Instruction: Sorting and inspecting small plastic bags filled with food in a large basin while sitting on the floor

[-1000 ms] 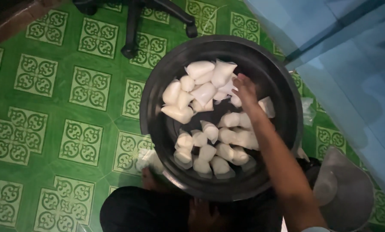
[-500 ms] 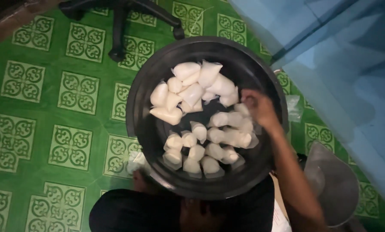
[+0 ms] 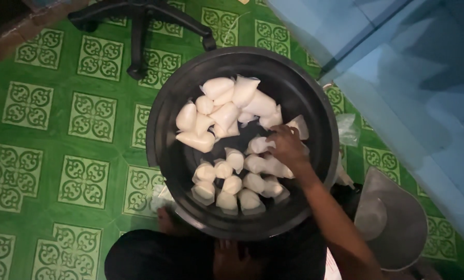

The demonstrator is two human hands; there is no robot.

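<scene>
The right hand (image 3: 286, 148) is grasping, seemingly, a soft white pouch (image 3: 259, 144) near the round black basin's (image 3: 164, 155) right rim; left hand unseen

right hand (image 3: 286, 148) on white bags (image 3: 226, 116), black basin (image 3: 162, 129)

green patterned tile floor (image 3: 61, 155) carries a black basin (image 3: 315, 103), chair base (image 3: 138, 31) and grey dustpan (image 3: 397, 223).

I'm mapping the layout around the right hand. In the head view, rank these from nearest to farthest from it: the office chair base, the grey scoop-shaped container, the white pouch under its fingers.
From the right hand:
1. White pouch, touching its fingers, inside the black basin.
2. Grey scoop-shaped container, lower right on the floor.
3. Office chair base, upper left, beyond the basin.
</scene>
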